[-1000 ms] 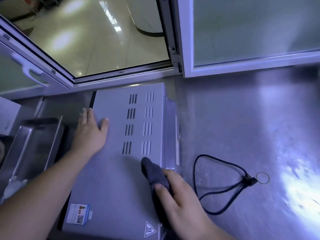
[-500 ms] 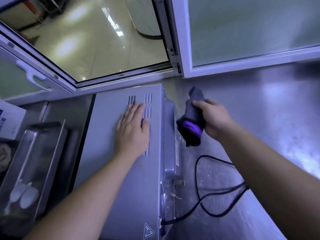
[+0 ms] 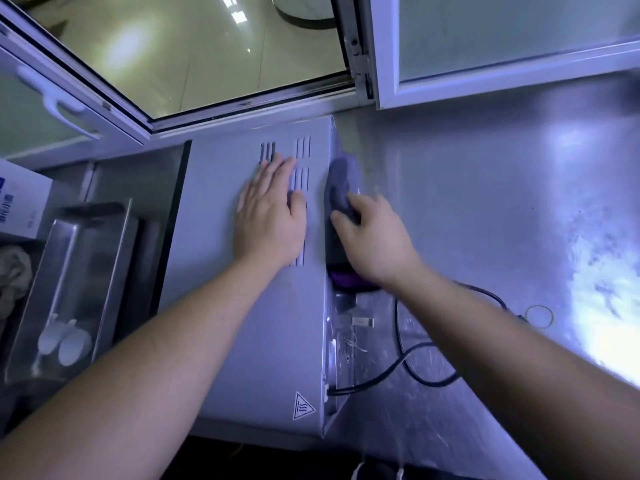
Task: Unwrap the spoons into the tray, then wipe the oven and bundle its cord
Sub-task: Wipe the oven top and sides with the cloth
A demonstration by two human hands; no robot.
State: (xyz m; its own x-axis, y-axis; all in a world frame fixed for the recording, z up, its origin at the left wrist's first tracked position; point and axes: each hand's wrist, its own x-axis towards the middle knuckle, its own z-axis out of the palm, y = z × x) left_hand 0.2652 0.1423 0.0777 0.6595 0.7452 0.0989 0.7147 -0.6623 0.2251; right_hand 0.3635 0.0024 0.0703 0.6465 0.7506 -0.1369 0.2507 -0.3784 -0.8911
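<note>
While the left hand [image 3: 268, 216] lies flat, open, on the silver vented oven [image 3: 242, 306], the right hand [image 3: 372, 237] grips a grey cloth [image 3: 337, 188]

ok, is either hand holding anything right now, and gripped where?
Right hand holds the dark cloth, gripped around its middle and pressed to the oven edge. Left hand holds nothing, flat on the oven top.

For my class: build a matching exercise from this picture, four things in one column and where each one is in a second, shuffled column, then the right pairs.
Things:
1. left hand
2. cloth
3. cord
4. spoons

Places:
A. in the metal tray
B. loose on the steel counter
C. flat on top of the oven
D. held by the right hand at the oven's right edge

Pairs: 1-C, 2-D, 3-B, 4-A
</note>
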